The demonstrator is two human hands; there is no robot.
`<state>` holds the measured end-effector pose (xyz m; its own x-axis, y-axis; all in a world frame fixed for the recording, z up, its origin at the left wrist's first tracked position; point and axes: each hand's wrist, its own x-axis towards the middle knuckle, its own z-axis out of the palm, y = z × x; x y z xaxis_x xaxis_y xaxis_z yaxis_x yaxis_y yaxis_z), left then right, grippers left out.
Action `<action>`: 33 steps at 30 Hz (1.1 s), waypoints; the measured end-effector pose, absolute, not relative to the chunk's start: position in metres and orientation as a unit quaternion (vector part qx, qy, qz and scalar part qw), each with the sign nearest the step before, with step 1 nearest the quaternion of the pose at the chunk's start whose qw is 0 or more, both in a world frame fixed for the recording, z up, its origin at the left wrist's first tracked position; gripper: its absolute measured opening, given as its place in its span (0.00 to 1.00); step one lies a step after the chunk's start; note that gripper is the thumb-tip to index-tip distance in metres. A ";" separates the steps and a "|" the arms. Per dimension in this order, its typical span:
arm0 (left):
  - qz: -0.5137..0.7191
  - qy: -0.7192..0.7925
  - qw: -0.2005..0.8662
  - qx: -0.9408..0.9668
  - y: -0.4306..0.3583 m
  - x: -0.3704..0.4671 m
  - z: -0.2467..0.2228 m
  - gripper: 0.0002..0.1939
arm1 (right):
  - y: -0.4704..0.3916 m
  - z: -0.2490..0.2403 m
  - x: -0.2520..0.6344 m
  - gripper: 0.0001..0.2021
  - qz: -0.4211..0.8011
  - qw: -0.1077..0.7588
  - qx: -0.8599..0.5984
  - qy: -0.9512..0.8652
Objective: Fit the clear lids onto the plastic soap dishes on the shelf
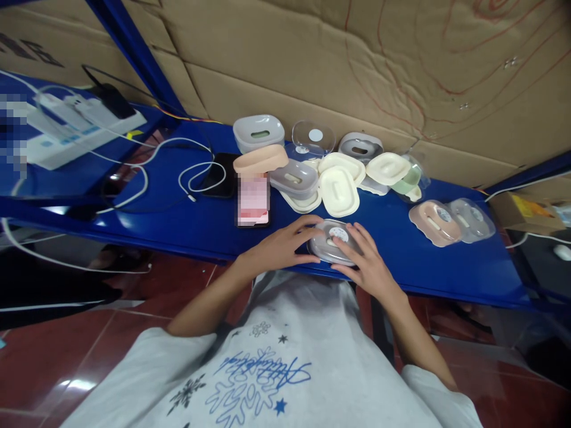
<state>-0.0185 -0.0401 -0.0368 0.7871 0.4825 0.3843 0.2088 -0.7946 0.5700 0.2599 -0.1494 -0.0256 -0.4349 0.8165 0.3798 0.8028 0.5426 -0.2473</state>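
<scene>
Close to the front edge of the blue table lies a grey soap box [329,252] with a clear lid and a round white sticker on it. My left hand [285,242] grips its left end, thumb in front and fingers behind. From the right, my right hand [369,261] holds the box with its fingers over the lid and the right rim. Just behind stand cream oval trays [339,191] and a grey soap box base [295,178], piled loosely. A peach part [261,159] rests on the top end of a lit phone [253,199].
On the right sit a lidded pink soap box [435,224] and a lidded grey one [470,221]. A pale grey box [259,132] and clear lids [313,138] stand by the cardboard wall. White cables [172,142] and a power strip [84,134] occupy the left.
</scene>
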 end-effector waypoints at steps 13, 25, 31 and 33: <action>0.257 0.182 0.186 0.931 -0.042 -0.015 -0.036 0.17 | -0.284 -0.039 0.427 0.34 -0.185 0.233 -0.767 -0.569; 0.262 0.172 0.170 0.934 -0.041 -0.013 -0.039 0.12 | -0.237 -0.055 0.565 0.37 -0.220 0.184 -0.850 -0.443; 0.257 0.176 0.174 0.934 -0.040 -0.011 -0.039 0.12 | -0.167 -0.048 0.591 0.28 -0.193 0.231 -0.825 -0.478; 0.259 0.175 0.174 0.934 -0.041 -0.012 -0.039 0.11 | -0.153 -0.045 0.594 0.29 -0.196 0.240 -0.821 -0.479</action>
<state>-0.0116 -0.0406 -0.0385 0.8048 0.4164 0.4230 0.2361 -0.8785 0.4154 0.5944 -0.1526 -0.0452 0.4635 0.6926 0.5527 0.8813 -0.4249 -0.2067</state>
